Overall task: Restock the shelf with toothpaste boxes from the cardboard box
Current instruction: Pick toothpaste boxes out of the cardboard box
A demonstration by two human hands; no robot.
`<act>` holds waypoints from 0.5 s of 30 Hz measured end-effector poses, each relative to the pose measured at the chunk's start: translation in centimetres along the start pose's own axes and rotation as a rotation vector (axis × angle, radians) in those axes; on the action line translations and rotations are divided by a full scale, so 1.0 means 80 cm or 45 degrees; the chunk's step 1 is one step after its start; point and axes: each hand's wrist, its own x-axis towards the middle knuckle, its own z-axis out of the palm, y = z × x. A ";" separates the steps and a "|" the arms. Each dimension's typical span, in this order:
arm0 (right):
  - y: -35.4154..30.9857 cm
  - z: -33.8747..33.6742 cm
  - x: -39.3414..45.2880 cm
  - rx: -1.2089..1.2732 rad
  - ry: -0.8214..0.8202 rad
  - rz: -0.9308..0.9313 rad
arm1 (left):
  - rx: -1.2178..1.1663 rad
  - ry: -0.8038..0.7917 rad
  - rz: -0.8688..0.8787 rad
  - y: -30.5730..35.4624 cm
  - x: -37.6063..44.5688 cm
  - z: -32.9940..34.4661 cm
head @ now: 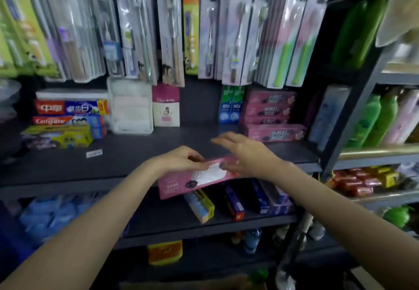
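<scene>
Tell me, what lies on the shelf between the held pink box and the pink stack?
Only bare dark shelf between pink box and pink stack; the right hand hovers above it, head view.

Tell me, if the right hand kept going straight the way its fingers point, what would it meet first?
The right hand points up-left over the dark shelf. That stretch looks free; probably it would reach the back wall, near the small pink and white box. Depth is unclear.

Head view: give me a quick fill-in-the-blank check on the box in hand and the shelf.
1. The toothpaste box held in the hands is ____ in colour.
2. The matching stack stands at the ____ end of the shelf.
3. Above the shelf hang packaged ____.
4. The left hand ____ the box; the right hand touches it.

Missing words: pink; right; toothbrushes; grips
</scene>
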 end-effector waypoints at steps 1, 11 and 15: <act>0.001 -0.002 0.002 -0.145 -0.048 -0.026 | 0.030 0.033 0.051 0.018 0.014 -0.006; 0.155 -0.004 0.020 -0.350 0.125 0.307 | 0.236 0.300 0.125 0.105 0.171 -0.013; 0.229 0.009 0.040 -0.327 0.136 0.500 | -0.315 0.531 0.121 0.099 0.225 0.004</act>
